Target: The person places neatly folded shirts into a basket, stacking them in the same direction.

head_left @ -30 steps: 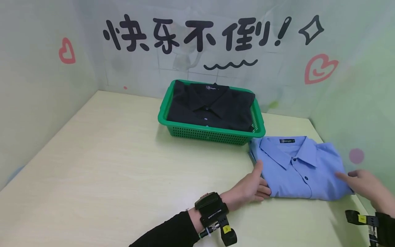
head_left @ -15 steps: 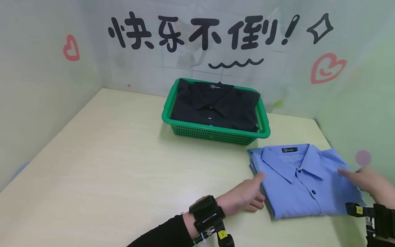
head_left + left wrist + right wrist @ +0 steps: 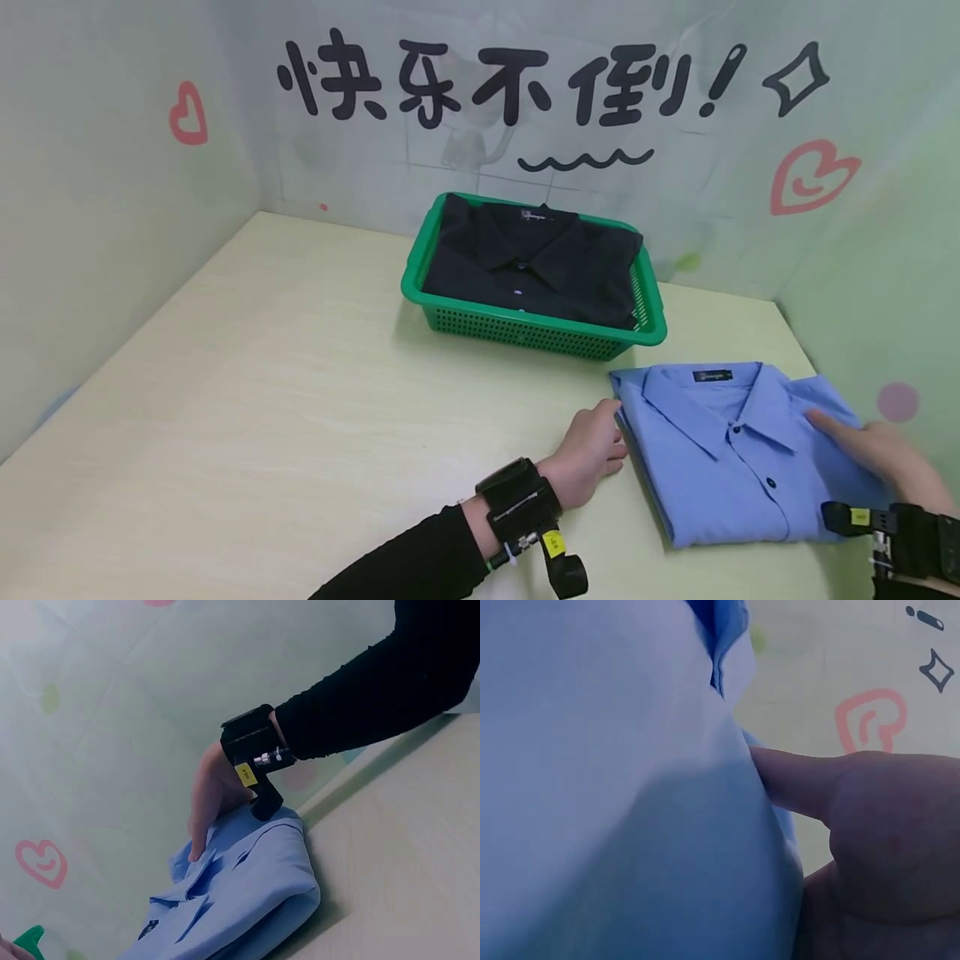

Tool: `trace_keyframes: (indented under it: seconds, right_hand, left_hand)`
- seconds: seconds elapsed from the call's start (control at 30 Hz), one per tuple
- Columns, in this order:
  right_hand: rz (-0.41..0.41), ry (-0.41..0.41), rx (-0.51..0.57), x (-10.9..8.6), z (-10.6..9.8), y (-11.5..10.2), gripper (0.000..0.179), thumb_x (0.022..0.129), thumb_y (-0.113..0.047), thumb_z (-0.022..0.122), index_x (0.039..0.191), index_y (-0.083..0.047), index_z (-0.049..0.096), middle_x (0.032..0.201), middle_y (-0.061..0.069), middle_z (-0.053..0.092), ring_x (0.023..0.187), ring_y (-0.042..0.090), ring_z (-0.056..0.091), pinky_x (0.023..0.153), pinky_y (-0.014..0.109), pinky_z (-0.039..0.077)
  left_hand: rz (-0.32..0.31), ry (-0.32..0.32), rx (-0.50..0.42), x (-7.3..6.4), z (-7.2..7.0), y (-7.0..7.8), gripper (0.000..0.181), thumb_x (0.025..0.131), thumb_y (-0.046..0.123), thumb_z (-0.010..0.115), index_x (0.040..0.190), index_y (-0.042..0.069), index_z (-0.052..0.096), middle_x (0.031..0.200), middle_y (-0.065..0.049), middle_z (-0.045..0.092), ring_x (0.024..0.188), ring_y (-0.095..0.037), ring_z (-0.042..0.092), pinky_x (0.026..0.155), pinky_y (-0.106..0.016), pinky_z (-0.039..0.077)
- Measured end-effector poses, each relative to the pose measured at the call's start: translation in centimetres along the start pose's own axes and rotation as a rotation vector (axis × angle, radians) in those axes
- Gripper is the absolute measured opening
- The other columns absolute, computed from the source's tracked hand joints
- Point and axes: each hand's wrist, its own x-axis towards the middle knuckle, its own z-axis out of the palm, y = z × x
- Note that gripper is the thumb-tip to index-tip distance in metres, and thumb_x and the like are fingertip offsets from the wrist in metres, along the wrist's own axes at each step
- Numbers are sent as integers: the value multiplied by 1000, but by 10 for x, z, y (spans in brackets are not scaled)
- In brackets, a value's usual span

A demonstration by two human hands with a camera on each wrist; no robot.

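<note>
A folded blue button shirt (image 3: 712,467) lies on the table at the right in the head view, collar toward the back. My left hand (image 3: 585,454) is at its left edge, thumb tip right by the fold and fingers loosely bent beside it. At the opposite edge, my right hand (image 3: 885,454) grips the shirt, thumb on top and the other fingers mostly hidden behind the cloth. The right wrist view shows that thumb (image 3: 802,780) laid over the shirt's edge (image 3: 652,825). Across the cloth, the left wrist view shows the right hand (image 3: 214,791); only a sliver of my left hand appears at its lower corner.
Behind the shirt stands a green perforated basket (image 3: 517,329) with a folded black shirt (image 3: 536,258) in it. The pale wooden table (image 3: 300,375) stretches out to the left. Printed walls (image 3: 885,275) border the table at the back and sides.
The blue shirt has come away from the basket toward me. My left hand has moved up along the shirt's left edge, its fingers more bent; my right hand has stayed at the right edge.
</note>
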Motion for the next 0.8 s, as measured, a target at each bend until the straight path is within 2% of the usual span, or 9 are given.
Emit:
trace_keyframes:
  seconds: [0.13,0.4,0.57,0.67,0.8]
  right_hand:
    - [44,-31,102,6,0,4,117,93,-71,27,130,35,-5,133,56,9,125,66,20,101,66,29]
    - [29,-140,194,14,-5,4,121,89,-78,19,129,31,-16,133,56,-6,126,70,5,104,70,19]
    - [41,-130,180,12,-6,1,122,88,-79,18,130,32,-14,134,56,-3,126,69,10,103,70,21]
    - [28,-158,175,13,-6,1,123,88,-79,22,130,30,-16,135,56,-4,126,69,10,102,71,23]
    - [-19,-189,165,10,-4,0,123,91,-76,29,131,33,-11,137,54,10,124,65,27,95,68,35]
  left_hand:
    - [-4,22,-49,3,3,-1,61,100,26,45,146,-11,31,134,-35,45,123,-47,47,103,-53,38]
    - [-8,67,-65,4,12,-2,62,98,25,50,144,-12,33,129,-31,49,120,-45,49,103,-53,39]
    - [-34,75,-87,0,16,6,66,94,22,53,145,-12,30,136,-30,43,125,-46,44,106,-54,34]
    - [-41,85,-93,-1,18,11,63,91,22,56,141,-11,34,132,-26,44,124,-41,44,107,-54,32]
    - [-45,110,-65,-1,19,10,62,91,25,55,139,-9,37,126,-23,49,117,-39,49,103,-53,37]
